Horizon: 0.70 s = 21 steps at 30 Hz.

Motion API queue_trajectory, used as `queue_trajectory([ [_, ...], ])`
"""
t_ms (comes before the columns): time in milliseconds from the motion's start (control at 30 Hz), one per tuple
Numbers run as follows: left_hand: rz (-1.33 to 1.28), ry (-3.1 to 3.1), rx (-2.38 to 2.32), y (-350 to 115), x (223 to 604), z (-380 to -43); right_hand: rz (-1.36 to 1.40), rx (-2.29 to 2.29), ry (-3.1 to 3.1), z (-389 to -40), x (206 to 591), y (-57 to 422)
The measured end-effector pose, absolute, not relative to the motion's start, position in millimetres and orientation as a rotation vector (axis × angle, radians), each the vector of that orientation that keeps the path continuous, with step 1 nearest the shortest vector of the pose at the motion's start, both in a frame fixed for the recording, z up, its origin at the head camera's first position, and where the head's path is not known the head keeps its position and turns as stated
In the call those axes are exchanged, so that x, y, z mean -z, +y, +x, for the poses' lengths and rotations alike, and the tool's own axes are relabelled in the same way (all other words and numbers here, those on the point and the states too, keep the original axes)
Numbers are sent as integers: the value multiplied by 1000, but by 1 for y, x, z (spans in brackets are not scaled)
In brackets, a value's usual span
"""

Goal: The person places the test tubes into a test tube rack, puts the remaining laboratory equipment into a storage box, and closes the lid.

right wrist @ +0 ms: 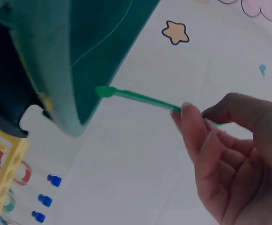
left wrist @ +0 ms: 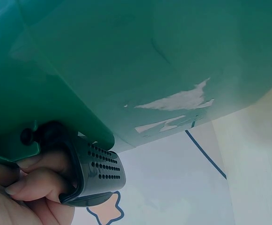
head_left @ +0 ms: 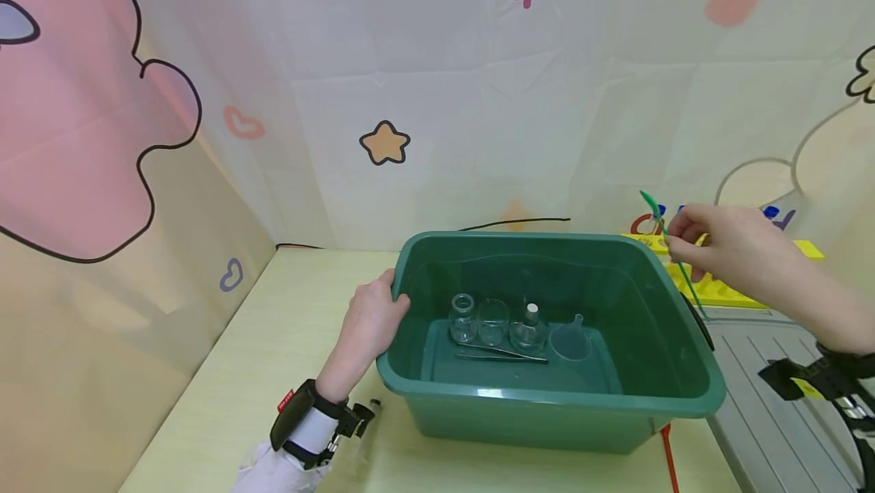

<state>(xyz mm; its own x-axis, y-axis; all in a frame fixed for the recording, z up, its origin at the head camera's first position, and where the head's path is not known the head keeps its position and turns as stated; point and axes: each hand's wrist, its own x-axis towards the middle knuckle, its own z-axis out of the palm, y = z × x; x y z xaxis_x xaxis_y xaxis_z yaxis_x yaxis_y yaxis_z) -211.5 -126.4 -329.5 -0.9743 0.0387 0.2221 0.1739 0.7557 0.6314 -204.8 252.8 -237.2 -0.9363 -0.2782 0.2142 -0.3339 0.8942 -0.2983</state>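
Observation:
A green plastic tub [head_left: 547, 402] stands on the table in the head view. My left hand [head_left: 372, 314] holds its left end, thumb over the rim; in the left wrist view the fingers curl through the tub's black handle [left wrist: 103, 168]. Above the tub's right end, my right hand [head_left: 734, 242] pinches a thin green spoon-ended stick [right wrist: 145, 99] between thumb and fingers. Inside the tub are a glass bottle [head_left: 462, 320], a small beaker [head_left: 493, 323], a glass vessel with a white top [head_left: 528, 332], a clear funnel [head_left: 570, 342] and metal tweezers [head_left: 502, 357].
Behind the right forearm is a yellow rack [head_left: 724, 292] with blue-capped pieces. A grey grooved board [head_left: 779, 371] lies right of the tub. A red stick [head_left: 670, 459] pokes out at the front right. Near the left wrist lies a clear tube [head_left: 367, 440]. A printed cloth hangs behind.

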Motion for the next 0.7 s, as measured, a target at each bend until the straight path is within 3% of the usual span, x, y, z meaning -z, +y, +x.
queue_trajectory([
  [367,-166,-2759,1038,-126,332,-212,1023,-305,-2792,-225,237,190],
  [700,-172,-2763,1021,-126,331,-212,1364,-149,-2819,-240,270,153],
])
